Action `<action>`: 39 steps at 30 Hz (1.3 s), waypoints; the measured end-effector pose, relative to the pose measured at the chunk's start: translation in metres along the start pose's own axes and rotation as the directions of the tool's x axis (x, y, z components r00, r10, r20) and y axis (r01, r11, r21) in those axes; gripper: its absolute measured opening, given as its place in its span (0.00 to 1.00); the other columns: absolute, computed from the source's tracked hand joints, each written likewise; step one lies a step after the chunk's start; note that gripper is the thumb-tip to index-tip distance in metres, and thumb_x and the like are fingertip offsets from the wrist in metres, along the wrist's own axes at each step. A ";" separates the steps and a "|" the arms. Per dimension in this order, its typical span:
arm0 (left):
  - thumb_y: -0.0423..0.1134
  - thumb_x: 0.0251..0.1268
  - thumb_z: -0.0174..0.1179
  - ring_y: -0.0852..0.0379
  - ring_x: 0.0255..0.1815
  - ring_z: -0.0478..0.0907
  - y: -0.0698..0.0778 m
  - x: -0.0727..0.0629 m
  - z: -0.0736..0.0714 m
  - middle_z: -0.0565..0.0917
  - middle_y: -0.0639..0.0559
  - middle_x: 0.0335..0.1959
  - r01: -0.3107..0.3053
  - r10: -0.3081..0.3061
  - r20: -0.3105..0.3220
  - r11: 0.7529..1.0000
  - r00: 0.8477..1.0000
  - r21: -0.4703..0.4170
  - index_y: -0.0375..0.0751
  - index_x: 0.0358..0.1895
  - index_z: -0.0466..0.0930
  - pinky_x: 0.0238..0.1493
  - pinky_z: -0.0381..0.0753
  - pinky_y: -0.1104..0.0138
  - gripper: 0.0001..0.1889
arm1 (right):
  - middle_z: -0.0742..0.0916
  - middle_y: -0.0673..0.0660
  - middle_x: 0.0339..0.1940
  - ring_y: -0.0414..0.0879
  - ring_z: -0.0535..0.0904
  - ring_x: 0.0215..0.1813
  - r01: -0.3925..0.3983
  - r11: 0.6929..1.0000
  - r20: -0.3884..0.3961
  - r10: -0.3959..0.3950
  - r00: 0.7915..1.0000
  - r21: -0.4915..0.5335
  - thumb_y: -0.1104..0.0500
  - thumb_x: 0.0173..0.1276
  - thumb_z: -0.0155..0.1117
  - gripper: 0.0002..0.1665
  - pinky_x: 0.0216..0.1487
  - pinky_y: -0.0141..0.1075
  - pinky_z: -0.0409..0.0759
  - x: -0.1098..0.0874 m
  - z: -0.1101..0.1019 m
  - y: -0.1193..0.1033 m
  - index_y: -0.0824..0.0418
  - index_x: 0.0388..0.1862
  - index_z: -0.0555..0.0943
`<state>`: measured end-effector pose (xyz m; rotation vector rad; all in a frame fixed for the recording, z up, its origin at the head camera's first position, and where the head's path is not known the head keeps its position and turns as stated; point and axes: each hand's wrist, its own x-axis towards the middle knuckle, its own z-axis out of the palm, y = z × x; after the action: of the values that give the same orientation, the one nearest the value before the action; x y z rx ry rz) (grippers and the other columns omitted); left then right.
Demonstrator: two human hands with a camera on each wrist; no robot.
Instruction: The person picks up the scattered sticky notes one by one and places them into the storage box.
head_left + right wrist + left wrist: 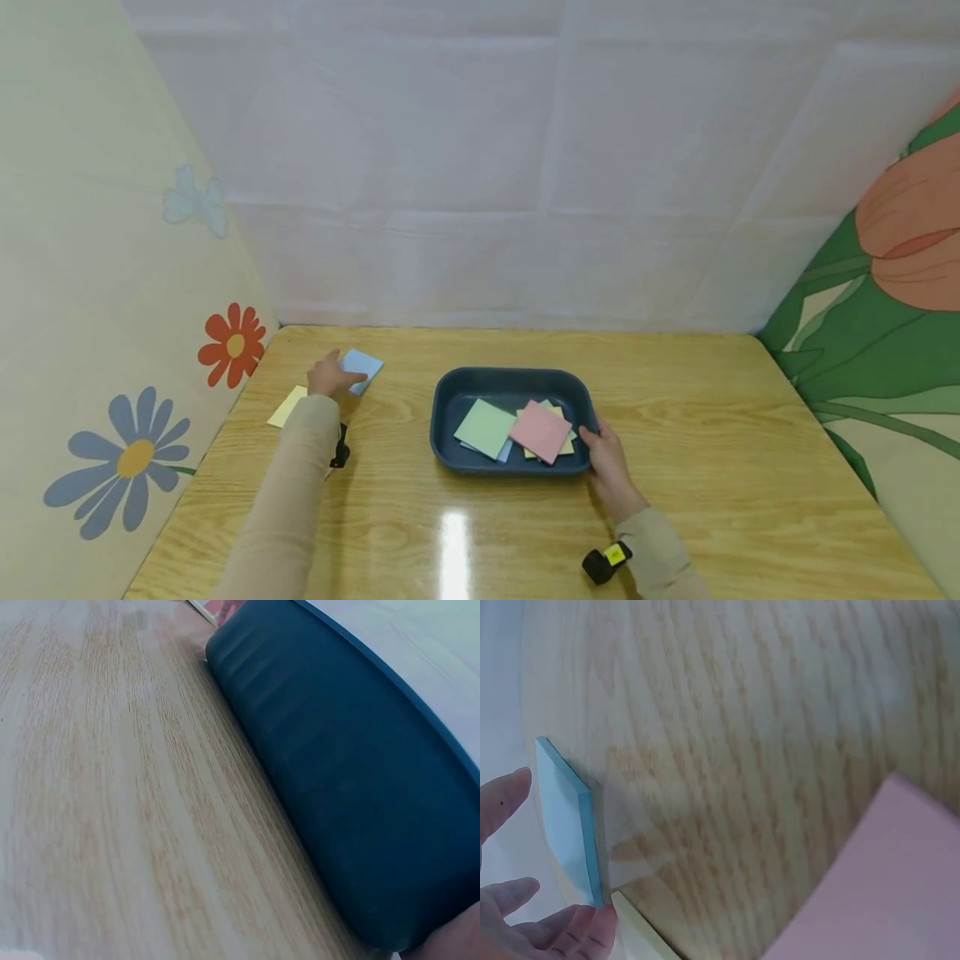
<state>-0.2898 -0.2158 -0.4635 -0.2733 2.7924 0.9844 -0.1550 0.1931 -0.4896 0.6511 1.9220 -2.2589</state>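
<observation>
My left hand [332, 377] is over a light blue sticky note pad [363, 367] at the table's back left, thumb and fingers spread apart. In the left wrist view the blue pad [568, 817] lies between the thumb and the other fingers, and nothing is pinched. Close to those fingertips is a yellow pad [287, 407]. A pink pad [885, 885] sits nearer the wrist, mostly hidden by the forearm in the head view. My right hand [611, 471] grips the right end of a dark blue tray [437, 425], its thumb at the rim.
Inside the tray a green pad [483, 427] covers part of a blue one, and a pink pad [542, 430] lies over yellow and green ones. A white sheet [495, 167] hangs behind the wooden table [712, 417]; flower-patterned cloths flank it.
</observation>
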 end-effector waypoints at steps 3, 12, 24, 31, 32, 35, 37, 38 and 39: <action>0.43 0.53 0.63 0.24 0.59 0.52 -0.003 0.005 0.002 0.58 0.23 0.61 -0.001 0.000 0.005 0.999 1.000 0.054 0.25 0.67 0.48 0.58 0.58 0.41 0.44 | 0.53 0.66 0.71 0.58 0.49 0.70 0.012 1.000 0.006 -0.012 1.000 0.012 0.65 0.72 0.39 0.32 0.68 0.48 0.52 0.000 0.000 0.000 0.68 0.71 0.44; 0.42 0.51 0.65 0.29 0.56 0.57 -0.009 0.016 0.011 0.62 0.23 0.57 0.028 -0.025 -0.024 0.993 0.999 0.115 0.26 0.65 0.53 0.49 0.69 0.42 0.42 | 0.53 0.67 0.71 0.59 0.50 0.70 0.025 1.000 0.015 -0.026 1.000 0.016 0.65 0.73 0.38 0.31 0.67 0.49 0.52 -0.001 0.000 -0.001 0.69 0.71 0.44; 0.39 0.51 0.64 0.29 0.54 0.56 0.002 0.007 0.011 0.64 0.22 0.50 0.027 -0.018 -0.056 0.988 0.998 0.150 0.22 0.59 0.61 0.46 0.70 0.44 0.35 | 0.54 0.68 0.70 0.59 0.51 0.70 0.070 0.997 0.039 -0.071 0.997 0.017 0.67 0.72 0.37 0.31 0.67 0.48 0.53 -0.001 -0.001 0.003 0.71 0.71 0.45; 0.42 0.48 0.67 0.30 0.52 0.56 0.001 0.007 0.011 0.65 0.22 0.47 0.021 -0.009 -0.069 0.983 0.998 0.182 0.18 0.52 0.65 0.46 0.69 0.46 0.34 | 0.55 0.69 0.70 0.59 0.51 0.69 0.073 0.997 0.034 -0.073 0.997 0.020 0.67 0.72 0.37 0.31 0.67 0.48 0.53 0.000 0.000 0.003 0.71 0.71 0.44; 0.43 0.48 0.67 0.31 0.51 0.56 0.001 0.008 0.011 0.65 0.22 0.45 0.021 -0.008 -0.071 0.981 0.997 0.193 0.18 0.49 0.66 0.45 0.69 0.46 0.33 | 0.54 0.69 0.70 0.59 0.51 0.69 0.072 0.997 0.033 -0.073 0.997 0.022 0.67 0.72 0.37 0.31 0.67 0.48 0.53 0.000 -0.001 0.003 0.71 0.71 0.44; 0.43 0.46 0.68 0.31 0.50 0.57 0.003 0.010 0.012 0.64 0.24 0.43 0.031 -0.013 -0.088 0.977 0.996 0.210 0.18 0.45 0.68 0.44 0.68 0.45 0.31 | 0.54 0.69 0.70 0.59 0.50 0.70 0.070 0.997 0.031 -0.070 0.997 0.027 0.67 0.72 0.37 0.31 0.68 0.47 0.52 -0.001 -0.001 0.002 0.70 0.71 0.43; 0.42 0.45 0.69 0.32 0.50 0.57 0.005 0.011 0.013 0.63 0.25 0.44 0.039 -0.018 -0.099 0.978 0.995 0.204 0.18 0.46 0.67 0.45 0.68 0.45 0.32 | 0.54 0.68 0.71 0.59 0.50 0.70 0.065 0.998 0.029 -0.066 0.997 0.024 0.67 0.72 0.37 0.31 0.68 0.47 0.52 -0.001 -0.001 0.002 0.70 0.71 0.44; 0.41 0.44 0.69 0.32 0.50 0.57 0.006 0.011 0.014 0.62 0.25 0.45 0.042 -0.021 -0.107 0.979 0.994 0.197 0.18 0.47 0.66 0.45 0.68 0.44 0.33 | 0.54 0.68 0.71 0.59 0.50 0.70 0.064 0.998 0.029 -0.064 0.998 0.023 0.66 0.72 0.37 0.31 0.68 0.47 0.52 -0.001 -0.001 0.002 0.70 0.71 0.44; 0.40 0.44 0.69 0.32 0.51 0.57 0.007 0.011 0.014 0.62 0.25 0.46 0.046 -0.025 -0.115 0.981 0.993 0.188 0.18 0.48 0.64 0.46 0.67 0.44 0.34 | 0.54 0.68 0.71 0.59 0.50 0.70 0.061 0.998 0.028 -0.062 0.998 0.020 0.66 0.72 0.37 0.31 0.68 0.47 0.52 -0.001 -0.001 0.002 0.70 0.71 0.44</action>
<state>-0.3003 -0.2025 -0.4726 -0.3611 2.9449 0.7069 -0.1531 0.1933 -0.4910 0.5667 1.9355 -2.3127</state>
